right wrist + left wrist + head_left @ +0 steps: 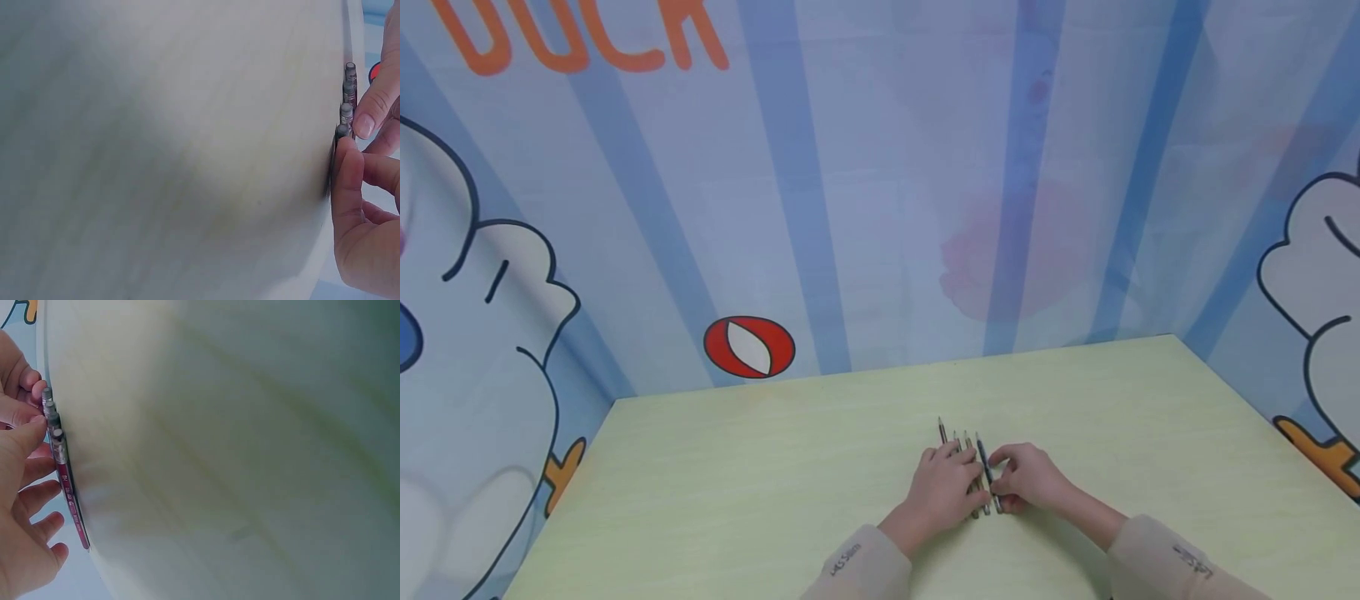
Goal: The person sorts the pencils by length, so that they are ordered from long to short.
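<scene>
Several slim pencils with metal-capped eraser ends lie side by side on the pale table, sharpened tips pointing away. The left hand (943, 487) rests over them from the left, its thumb touching them near the eraser ends. A red pencil (72, 503) with small print sits on the left side of the row, its tip farthest forward. At the right edge is a dark pencil (982, 452), which the right hand (1030, 475) pinches with its bent thumb and index finger. The left hand covers the middle of the pencils in the head view.
The pale yellow-green table (737, 475) runs up to a blue-striped printed backdrop (895, 208). A red and white oval (749, 347) is printed there. Cartoon ducks appear on both side panels.
</scene>
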The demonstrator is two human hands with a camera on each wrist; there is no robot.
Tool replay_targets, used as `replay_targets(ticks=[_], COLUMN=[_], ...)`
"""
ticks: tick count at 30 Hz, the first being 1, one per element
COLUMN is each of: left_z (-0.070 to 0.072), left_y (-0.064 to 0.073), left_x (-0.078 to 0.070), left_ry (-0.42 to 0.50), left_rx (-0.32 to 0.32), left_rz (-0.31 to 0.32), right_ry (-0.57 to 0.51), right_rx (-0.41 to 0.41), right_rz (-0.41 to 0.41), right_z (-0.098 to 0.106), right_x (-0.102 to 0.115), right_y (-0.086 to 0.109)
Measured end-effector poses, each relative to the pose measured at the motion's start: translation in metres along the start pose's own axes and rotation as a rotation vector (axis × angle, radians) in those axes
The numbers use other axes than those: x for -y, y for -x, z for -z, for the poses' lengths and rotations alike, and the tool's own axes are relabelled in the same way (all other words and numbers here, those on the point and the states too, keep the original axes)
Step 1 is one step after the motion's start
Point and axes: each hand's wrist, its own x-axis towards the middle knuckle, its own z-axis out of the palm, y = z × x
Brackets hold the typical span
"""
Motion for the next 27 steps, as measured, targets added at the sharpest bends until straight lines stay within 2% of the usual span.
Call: replay_targets(ticks=[17, 27], left_z=[0.001, 0.005], left_y=[0.003, 0.012], left_x=[0.001, 0.002], left_ry=[0.001, 0.028], left_rx=[0.0, -0.025], left_rz=[-0.005, -0.066], right_ry=[-0.03, -0.049], right_rx=[0.015, 0.05], right_rz=[0.015, 0.035], right_z=[0.0, 0.008], right_x=[-0.001, -0.003], right_y=[0.002, 0.008])
